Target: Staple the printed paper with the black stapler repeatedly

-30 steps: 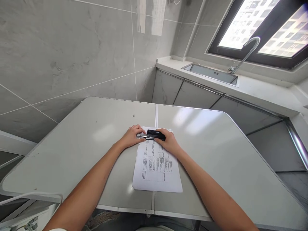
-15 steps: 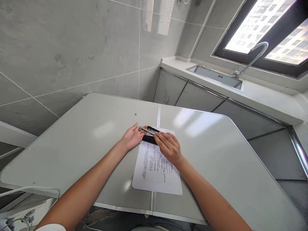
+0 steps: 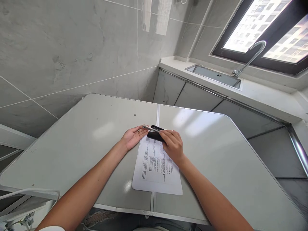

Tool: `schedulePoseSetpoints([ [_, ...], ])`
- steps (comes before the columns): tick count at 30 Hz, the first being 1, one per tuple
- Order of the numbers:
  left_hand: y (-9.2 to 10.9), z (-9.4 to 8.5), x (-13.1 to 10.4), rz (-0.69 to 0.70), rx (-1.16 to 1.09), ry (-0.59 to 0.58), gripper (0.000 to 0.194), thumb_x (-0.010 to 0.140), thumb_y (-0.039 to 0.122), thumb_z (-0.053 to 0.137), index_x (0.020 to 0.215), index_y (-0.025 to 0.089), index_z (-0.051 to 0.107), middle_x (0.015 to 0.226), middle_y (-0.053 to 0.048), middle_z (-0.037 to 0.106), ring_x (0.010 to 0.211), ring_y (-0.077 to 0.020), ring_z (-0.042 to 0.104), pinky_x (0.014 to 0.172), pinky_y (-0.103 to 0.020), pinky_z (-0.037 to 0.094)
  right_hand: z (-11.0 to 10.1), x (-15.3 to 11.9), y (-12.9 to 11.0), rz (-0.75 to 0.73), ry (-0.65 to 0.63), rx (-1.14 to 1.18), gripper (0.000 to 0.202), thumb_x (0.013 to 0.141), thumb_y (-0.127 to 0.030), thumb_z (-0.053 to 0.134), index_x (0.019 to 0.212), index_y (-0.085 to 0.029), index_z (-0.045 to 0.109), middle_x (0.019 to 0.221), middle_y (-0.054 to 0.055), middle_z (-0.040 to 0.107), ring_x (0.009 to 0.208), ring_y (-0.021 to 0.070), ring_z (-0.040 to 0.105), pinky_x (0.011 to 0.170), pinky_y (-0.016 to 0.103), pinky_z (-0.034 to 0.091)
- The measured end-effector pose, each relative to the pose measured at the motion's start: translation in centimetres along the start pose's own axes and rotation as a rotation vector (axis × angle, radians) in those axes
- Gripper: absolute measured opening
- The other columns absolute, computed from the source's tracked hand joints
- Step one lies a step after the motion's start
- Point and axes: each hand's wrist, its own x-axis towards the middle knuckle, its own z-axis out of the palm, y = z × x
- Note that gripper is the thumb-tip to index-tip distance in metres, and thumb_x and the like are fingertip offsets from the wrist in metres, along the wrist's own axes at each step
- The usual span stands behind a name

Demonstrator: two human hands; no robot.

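Observation:
A black stapler [image 3: 156,136], opened up with its metal staple channel [image 3: 151,129] showing, is above the far end of a printed sheet of paper [image 3: 156,166]. My right hand [image 3: 173,144] grips the stapler by its right end, fingers wrapped over it. My left hand [image 3: 132,138] lies palm up at the left, fingers stretched out towards the stapler. Its thumb and fingertips are by the tip of the metal channel; whether they touch it I cannot tell. The sheet lies flat across the seam of the table.
The pale folding table [image 3: 72,150] has a metal strip [image 3: 152,202] down its middle. A tiny dark mark or piece [image 3: 134,114] is on its far part. Behind stand a grey tiled wall [image 3: 72,48] and a counter with a sink [image 3: 214,76] and a tap [image 3: 252,59].
My right hand and the stapler have shifted slightly right. My left thumb has come down closer to the metal channel's tip. The paper has stayed in place.

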Motion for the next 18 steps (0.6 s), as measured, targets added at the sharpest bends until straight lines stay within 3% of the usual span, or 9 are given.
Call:
schedulePoseSetpoints([
  [3, 0.2, -0.5, 0.3, 0.118, -0.028, 0.104, 0.021, 0.091, 0.009, 0.053, 0.100, 0.010, 0.072, 0.113, -0.018, 0.074, 0.116, -0.0245, 0.071, 0.109, -0.040, 0.057, 0.0, 0.5, 0.1, 0.354, 0.050, 0.132, 0.021, 0.091, -0.023, 0.065, 0.109, -0.027, 0.075, 0.107, 0.006, 0.078, 0.099, 0.0268, 0.072, 0.088, 0.045, 0.057],
  [7, 0.9, -1.1, 0.6, 0.270, -0.032, 0.163, 0.031, 0.081, 0.002, 0.050, 0.102, 0.012, 0.071, 0.106, -0.015, 0.075, 0.113, -0.0226, 0.072, 0.104, -0.040, 0.061, 0.0, 0.7, 0.6, 0.669, -0.163, 0.380, 0.028, 0.078, -0.034, 0.078, 0.103, -0.023, 0.076, 0.097, 0.004, 0.078, 0.086, 0.0237, 0.071, 0.080, 0.037, 0.055],
  [12, 1.3, -0.7, 0.3, 0.362, -0.059, 0.141, 0.038, 0.081, -0.007, 0.046, 0.105, 0.010, 0.069, 0.109, -0.013, 0.074, 0.106, -0.0151, 0.073, 0.107, -0.030, 0.057, 0.5, 0.6, 1.5, 0.745, -0.257, 0.492, 0.030, 0.073, -0.034, 0.081, 0.099, -0.021, 0.077, 0.095, 0.004, 0.077, 0.087, 0.0234, 0.069, 0.082, 0.036, 0.053],
  [18, 1.0, 0.4, -0.7, 0.387, 0.063, -0.028, 0.025, 0.092, 0.004, 0.061, 0.115, 0.010, 0.068, 0.120, -0.015, 0.072, 0.111, -0.0172, 0.071, 0.112, -0.033, 0.053, 0.3, 0.5, 2.7, 0.679, -0.335, 0.466, 0.035, 0.074, -0.041, 0.084, 0.103, -0.024, 0.076, 0.099, 0.003, 0.077, 0.090, 0.0248, 0.069, 0.085, 0.039, 0.053],
])
